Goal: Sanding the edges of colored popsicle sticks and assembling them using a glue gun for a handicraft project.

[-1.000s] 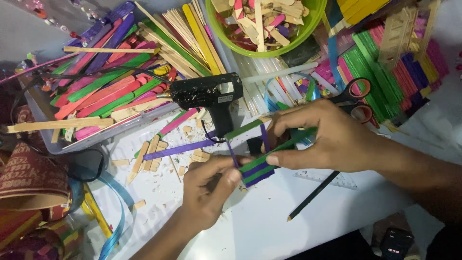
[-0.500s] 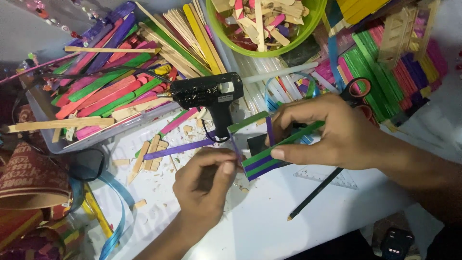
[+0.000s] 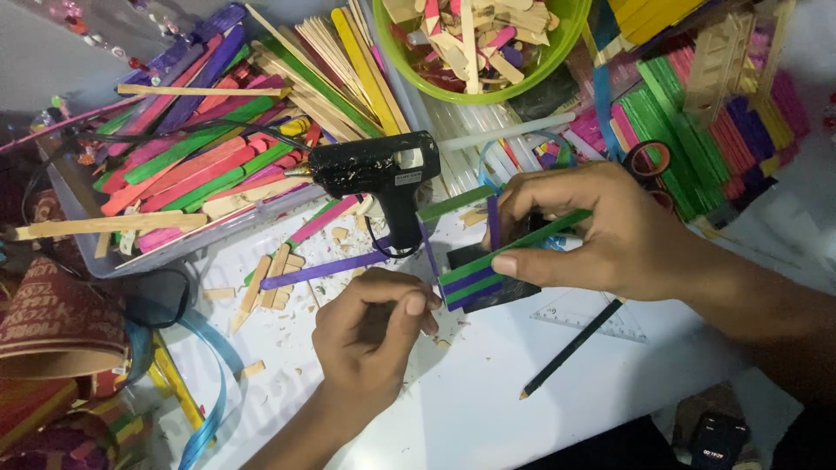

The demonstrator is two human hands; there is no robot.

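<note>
1 glue gun (image 3: 383, 174), 1 green bowl (image 3: 557, 52), 1 pencil (image 3: 570, 348), 2 hands, approx

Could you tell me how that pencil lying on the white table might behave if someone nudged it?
The pencil looks thin, stiff and light, so a nudge would probably slide or roll it. It lies free on the smooth white table beside the clear ruler, which might stop it.

1. The small panel of green and purple craft sticks (image 3: 475, 277), near the middle of the tabletop (image 3: 488, 392), looks like painted wood, matt.
2. The glue gun (image 3: 379, 170) is black plastic with a dull sheen.
3. The bowl (image 3: 557, 52) at the far edge is glossy green plastic.
4. The pencil (image 3: 570, 348) looks smooth, dark and lacquered.
5. The tabletop is white and smooth, strewn with rough wood chips.
6. The ribbon (image 3: 213, 383) at the left edge is shiny blue.
</note>
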